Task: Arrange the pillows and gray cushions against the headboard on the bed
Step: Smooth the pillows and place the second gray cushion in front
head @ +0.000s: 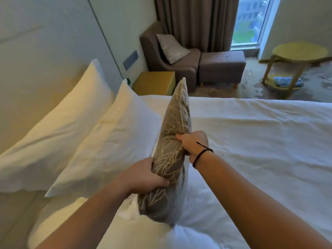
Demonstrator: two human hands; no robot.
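A gray cushion (175, 133) with a pale branch pattern stands on edge over the bed (260, 133). My left hand (145, 175) grips its near lower edge. My right hand (193, 143) grips its right side, a black cord on the wrist. Two white pillows lean at the left: one (59, 123) against the headboard (36, 60), the second (111, 144) in front of it, just left of the cushion. A third white pillow (136, 229) lies under the cushion at the near edge. A second gray cushion (171, 48) rests on the armchair.
A brown armchair (152, 56) and footstool (221, 66) stand beyond the bed by the curtain. A yellow nightstand (154, 83) sits at the bed's far corner. A round yellow side table (296, 56) is at the right near the window.
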